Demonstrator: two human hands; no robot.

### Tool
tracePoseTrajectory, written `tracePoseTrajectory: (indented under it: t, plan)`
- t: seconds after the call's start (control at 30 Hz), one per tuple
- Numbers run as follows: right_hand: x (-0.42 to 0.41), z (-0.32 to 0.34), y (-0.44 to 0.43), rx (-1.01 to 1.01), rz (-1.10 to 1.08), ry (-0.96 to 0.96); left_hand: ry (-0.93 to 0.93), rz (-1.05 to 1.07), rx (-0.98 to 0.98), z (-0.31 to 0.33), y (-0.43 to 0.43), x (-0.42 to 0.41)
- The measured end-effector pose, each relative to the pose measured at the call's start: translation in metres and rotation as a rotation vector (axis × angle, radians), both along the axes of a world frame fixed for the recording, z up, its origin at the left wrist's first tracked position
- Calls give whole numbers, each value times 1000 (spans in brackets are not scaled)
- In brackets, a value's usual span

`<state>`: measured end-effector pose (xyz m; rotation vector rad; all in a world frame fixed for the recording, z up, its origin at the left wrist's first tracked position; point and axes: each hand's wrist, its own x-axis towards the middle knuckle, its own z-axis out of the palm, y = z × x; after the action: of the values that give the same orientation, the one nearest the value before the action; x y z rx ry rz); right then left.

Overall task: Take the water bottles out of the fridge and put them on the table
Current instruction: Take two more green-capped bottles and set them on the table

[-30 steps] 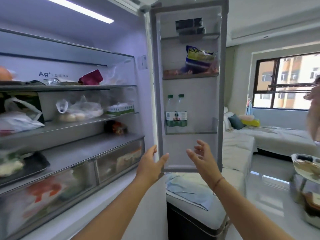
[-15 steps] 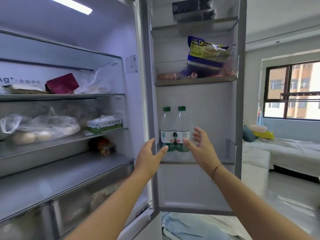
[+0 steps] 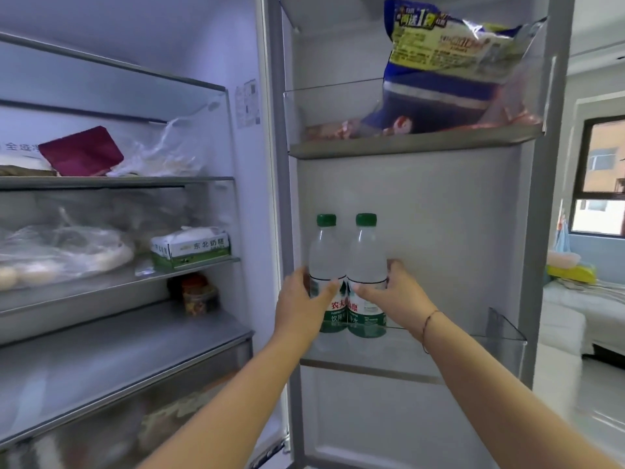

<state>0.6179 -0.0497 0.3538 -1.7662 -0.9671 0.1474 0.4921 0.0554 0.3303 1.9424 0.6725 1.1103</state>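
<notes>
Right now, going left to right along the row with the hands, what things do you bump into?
Milk box → left hand → left bottle → right bottle → right hand → window.

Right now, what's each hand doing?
Left hand: closed around the left green-capped clear plastic water bottle.
Right hand: closed around the right green-capped clear plastic water bottle.

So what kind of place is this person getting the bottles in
Most likely a home, perhaps a small flat. An open fridge holds everyday food: a snack bag in the door and wrapped groceries on the shelves. Beyond the door, a bed or sofa sits under a window.
</notes>
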Motion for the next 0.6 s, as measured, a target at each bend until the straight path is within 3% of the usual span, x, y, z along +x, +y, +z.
tracePoseTrajectory:
  t: [0.33,0.6]
  plan:
    - [9,-4,10,-55,27,12,52,27,40,2,10,4]
    - [0,-7,1,32,-9,10,26,-113,-37,4,7,-2]
